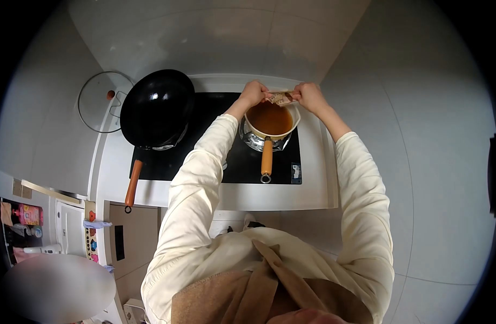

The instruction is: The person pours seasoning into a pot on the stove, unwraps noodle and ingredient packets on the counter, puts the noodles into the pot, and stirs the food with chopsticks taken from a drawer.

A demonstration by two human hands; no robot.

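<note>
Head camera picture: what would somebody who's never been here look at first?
Probably the big, shiny black wok on the left side of the black stove. Next, the pale pot of brown liquid on the right, its tan handle pointing toward the person. At the pot's far edge, the left grip and right grip hold a small patterned packet.

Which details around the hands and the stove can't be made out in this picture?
All in the head view:
- Print on the packet: too small to read.
- Packet's ends: covered by the left hand and right hand.
- Bottom of the saucepan: hidden under the brown liquid.
- Right edge of the glass lid: behind the wok.
- Stove surface directly beneath the wok: covered by it.
</note>
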